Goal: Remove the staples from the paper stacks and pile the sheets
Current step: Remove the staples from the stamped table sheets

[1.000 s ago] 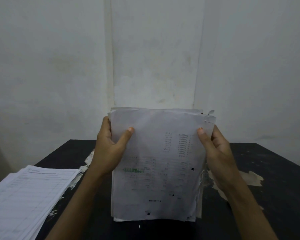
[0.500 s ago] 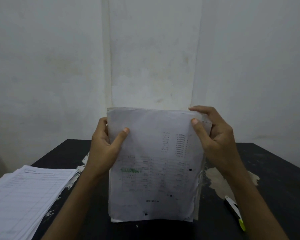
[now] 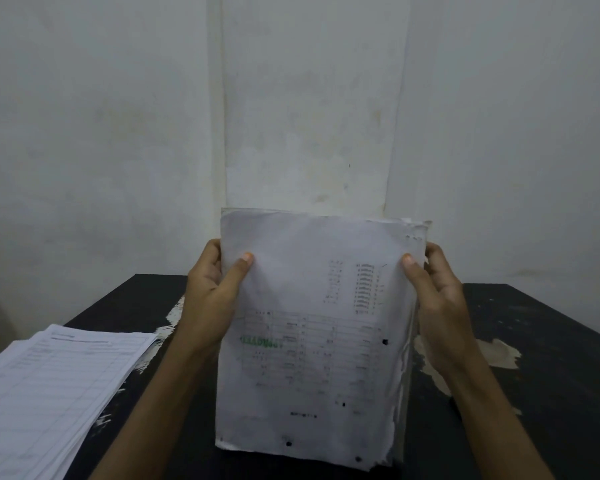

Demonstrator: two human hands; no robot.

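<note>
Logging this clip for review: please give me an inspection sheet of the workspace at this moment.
Surface: black table, paint worn off in pale patches.
Job's things: paper stack held upright, top right corner ragged; flat pile of sheets at left.
Clutter: nothing seen.
Grips: left hand and right hand each hold a side edge of the stack, thumbs on the near face.
Cables: nothing seen.
Surroundings: stained white wall.

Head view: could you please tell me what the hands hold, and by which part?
The paper stack, by its upper side edges: left hand on the left, right hand on the right.
</note>
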